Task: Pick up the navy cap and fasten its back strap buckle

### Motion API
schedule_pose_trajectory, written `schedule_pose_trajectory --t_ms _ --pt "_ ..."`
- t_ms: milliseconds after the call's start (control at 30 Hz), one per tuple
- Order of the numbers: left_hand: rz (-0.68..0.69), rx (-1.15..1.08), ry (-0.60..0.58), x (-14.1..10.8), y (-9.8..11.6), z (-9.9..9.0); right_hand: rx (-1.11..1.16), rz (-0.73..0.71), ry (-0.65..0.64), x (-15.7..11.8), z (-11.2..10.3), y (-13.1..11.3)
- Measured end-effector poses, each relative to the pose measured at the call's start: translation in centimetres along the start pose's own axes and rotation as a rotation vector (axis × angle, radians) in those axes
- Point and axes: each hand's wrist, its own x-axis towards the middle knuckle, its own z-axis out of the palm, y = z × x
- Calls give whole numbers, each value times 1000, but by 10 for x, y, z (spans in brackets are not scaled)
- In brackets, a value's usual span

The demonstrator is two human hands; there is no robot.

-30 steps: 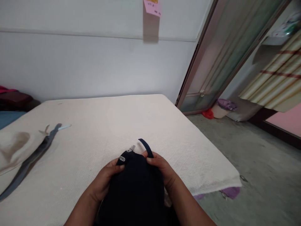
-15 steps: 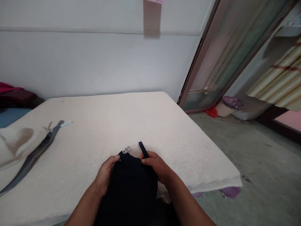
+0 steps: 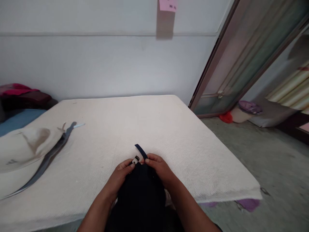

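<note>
A dark navy cap (image 3: 142,193) is held at the table's near edge, its back strap undone. My left hand (image 3: 120,175) is closed on the buckle side, thumb and fingers pinching a small metal buckle (image 3: 135,160). Facing it, my right hand (image 3: 159,166) pinches the loose navy strap (image 3: 140,150), whose free end sticks up and curves left. Buckle and strap are close together, the strap's end standing just past the buckle. The lower part of the cap merges with dark clothing, so its outline there is hard to make out.
A cream cap (image 3: 31,148) with a grey-edged brim lies on the white-covered table (image 3: 125,125) at the left. Beyond it are folded magenta and blue cloths (image 3: 24,117). A white wall stands behind; a waste bin (image 3: 243,112) and a sliding door are at the right.
Both hands have drawn closer together, bringing strap and buckle near each other. The strap's end now leans further left, over toward the buckle. The view has shifted slightly left.
</note>
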Motion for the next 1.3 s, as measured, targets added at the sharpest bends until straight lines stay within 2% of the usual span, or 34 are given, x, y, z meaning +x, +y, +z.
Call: schedule_pose_trajectory --t_ms 167,300,433,600,700,933,1100,1233,1300 --pt "-38 -83 -20 5 6 -4 108 -60 60 13 -1 -2" --pt "-42 -189 87 12 11 -15 186 -81 117 28 -3 -7" --pt "17 -260 115 19 18 -29 230 -81 124 38 -1 -10" --pt "12 -356 331 24 29 -41 272 -186 179 44 6 -14" --pt "-15 -374 347 23 31 -42 248 -209 230 43 8 -13" --pt "31 -244 431 19 26 -35 211 -199 210 35 1 -13" --pt "82 -88 283 19 25 -28 230 -184 195 31 -17 -24" --pt "88 29 378 20 22 -22 292 -165 190 29 -30 -29" --pt "104 86 354 20 22 -15 302 -144 164 28 -31 -29"
